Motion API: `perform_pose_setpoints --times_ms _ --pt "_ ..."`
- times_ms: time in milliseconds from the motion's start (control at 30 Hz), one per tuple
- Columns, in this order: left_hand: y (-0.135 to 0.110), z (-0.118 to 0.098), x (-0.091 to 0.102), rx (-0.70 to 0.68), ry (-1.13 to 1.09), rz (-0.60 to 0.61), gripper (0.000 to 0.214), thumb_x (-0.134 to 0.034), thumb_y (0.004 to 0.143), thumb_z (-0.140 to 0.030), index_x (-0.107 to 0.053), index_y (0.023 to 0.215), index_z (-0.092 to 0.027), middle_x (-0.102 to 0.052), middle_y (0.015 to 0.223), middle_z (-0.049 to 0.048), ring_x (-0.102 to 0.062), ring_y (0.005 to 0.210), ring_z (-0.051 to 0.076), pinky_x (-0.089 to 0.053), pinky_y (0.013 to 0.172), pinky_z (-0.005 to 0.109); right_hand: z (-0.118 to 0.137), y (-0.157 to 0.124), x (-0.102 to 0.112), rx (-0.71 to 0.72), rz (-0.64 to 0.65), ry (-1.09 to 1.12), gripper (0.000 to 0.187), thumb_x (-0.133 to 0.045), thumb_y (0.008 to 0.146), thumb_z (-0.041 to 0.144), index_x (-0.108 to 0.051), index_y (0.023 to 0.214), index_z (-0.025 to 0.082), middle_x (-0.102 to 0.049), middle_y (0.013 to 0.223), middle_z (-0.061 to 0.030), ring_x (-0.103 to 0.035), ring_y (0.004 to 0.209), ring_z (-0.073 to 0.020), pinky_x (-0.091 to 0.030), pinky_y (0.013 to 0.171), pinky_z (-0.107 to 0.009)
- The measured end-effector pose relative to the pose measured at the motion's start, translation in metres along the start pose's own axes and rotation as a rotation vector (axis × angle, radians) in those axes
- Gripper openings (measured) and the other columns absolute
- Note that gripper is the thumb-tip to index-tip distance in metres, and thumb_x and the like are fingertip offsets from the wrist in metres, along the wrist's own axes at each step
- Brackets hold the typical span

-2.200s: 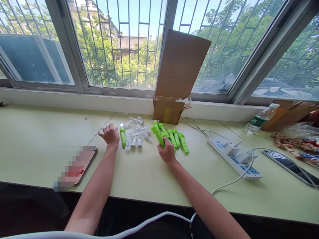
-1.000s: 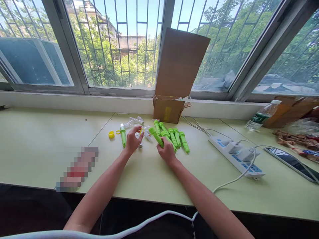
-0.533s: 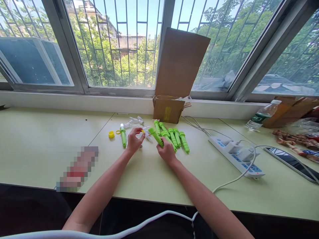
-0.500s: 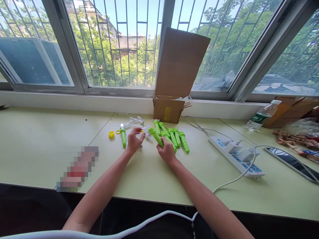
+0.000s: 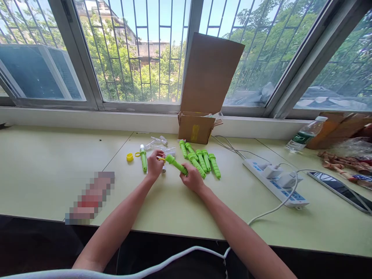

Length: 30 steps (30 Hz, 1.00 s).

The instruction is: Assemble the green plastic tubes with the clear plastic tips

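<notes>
My right hand (image 5: 192, 177) is closed around the lower end of a green ribbed plastic tube (image 5: 176, 164), which tilts toward the left. In my left hand (image 5: 155, 164), thumb and fingers pinch a small yellow ring (image 5: 161, 159) at the tube's wider end; whether the two are joined I cannot tell. Left of that hand lies another green tube (image 5: 143, 162) with a whitish tip, a second yellow ring (image 5: 137, 154) beside it. A yellow cap (image 5: 129, 157) sits further left. Several more green tubes (image 5: 215, 166) lie together beyond my right hand.
Clear plastic pieces (image 5: 162, 140) lie behind my left hand. An open cardboard box (image 5: 195, 128) stands against the window wall. To the right are a power strip (image 5: 276, 186) with cables, a phone (image 5: 340, 190) and a water bottle (image 5: 306, 135). A pixelated patch (image 5: 93, 197) covers something at left.
My right hand has brought the green tube left and slightly down, so its wide end now meets the yellow ring. My left hand has shifted slightly left.
</notes>
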<state>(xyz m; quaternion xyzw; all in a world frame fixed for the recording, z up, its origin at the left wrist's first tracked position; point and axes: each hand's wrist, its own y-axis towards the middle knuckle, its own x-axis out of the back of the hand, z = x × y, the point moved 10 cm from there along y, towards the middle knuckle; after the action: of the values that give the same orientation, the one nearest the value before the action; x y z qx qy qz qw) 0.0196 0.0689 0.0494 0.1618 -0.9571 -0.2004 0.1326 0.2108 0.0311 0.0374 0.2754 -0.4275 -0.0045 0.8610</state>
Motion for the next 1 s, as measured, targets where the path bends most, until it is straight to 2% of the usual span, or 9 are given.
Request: perform_pose_setpoints --times_ms 133,300,600,800,1000 --pt "-0.003 0.004 -0.001 0.083 -0.026 0.031 0.016 -0.06 0.077 -0.025 -0.059 0.091 -0.017 -0.065 0.078 0.0025 -0.055 0.045 0.009 -0.044 0.039 0.021 0.006 -0.001 -0.001 0.04 0.025 0.021 0.022 -0.052 0.07 0.017 -0.06 0.091 0.02 -0.061 0.071 -0.0013 -0.055 0.067 -0.0182 -0.039 0.06 -0.026" --pt "-0.003 0.009 -0.002 0.122 -0.001 0.054 0.018 -0.06 0.076 -0.022 -0.057 0.094 -0.017 -0.064 0.078 0.0032 -0.055 0.044 0.009 -0.043 0.039 0.021 0.01 -0.001 0.001 0.073 0.02 0.025 0.021 -0.052 0.069 0.015 -0.061 0.088 0.02 -0.06 0.069 -0.0008 -0.054 0.065 -0.0172 -0.04 0.062 -0.026" --pt "0.003 -0.002 0.008 -0.073 0.21 -0.02 0.02 -0.058 0.075 -0.016 -0.057 0.095 -0.02 -0.065 0.072 0.0023 -0.061 0.056 0.015 -0.046 0.053 0.026 0.014 -0.002 0.002 0.106 0.021 0.027 0.024 -0.051 0.068 0.013 -0.062 0.088 0.02 -0.062 0.073 -0.0011 -0.056 0.067 -0.0175 -0.042 0.065 -0.026" --pt "-0.002 -0.017 0.008 -0.177 0.417 0.0 0.03 -0.058 0.07 -0.008 -0.058 0.097 -0.021 -0.065 0.072 0.0035 -0.064 0.068 0.022 -0.046 0.06 0.03 0.015 -0.002 0.002 0.114 0.018 0.033 0.027 -0.052 0.067 0.013 -0.064 0.091 0.02 -0.065 0.076 -0.0015 -0.059 0.07 -0.018 -0.043 0.066 -0.025" --pt "-0.003 -0.019 -0.002 -0.208 0.397 0.081 0.027 -0.057 0.071 -0.006 -0.06 0.094 -0.02 -0.065 0.071 0.0032 -0.064 0.068 0.021 -0.049 0.064 0.032 0.008 0.0 -0.001 0.069 0.026 0.037 0.035 -0.052 0.065 0.011 -0.067 0.095 0.02 -0.07 0.084 -0.0027 -0.062 0.075 -0.0195 -0.046 0.07 -0.027"
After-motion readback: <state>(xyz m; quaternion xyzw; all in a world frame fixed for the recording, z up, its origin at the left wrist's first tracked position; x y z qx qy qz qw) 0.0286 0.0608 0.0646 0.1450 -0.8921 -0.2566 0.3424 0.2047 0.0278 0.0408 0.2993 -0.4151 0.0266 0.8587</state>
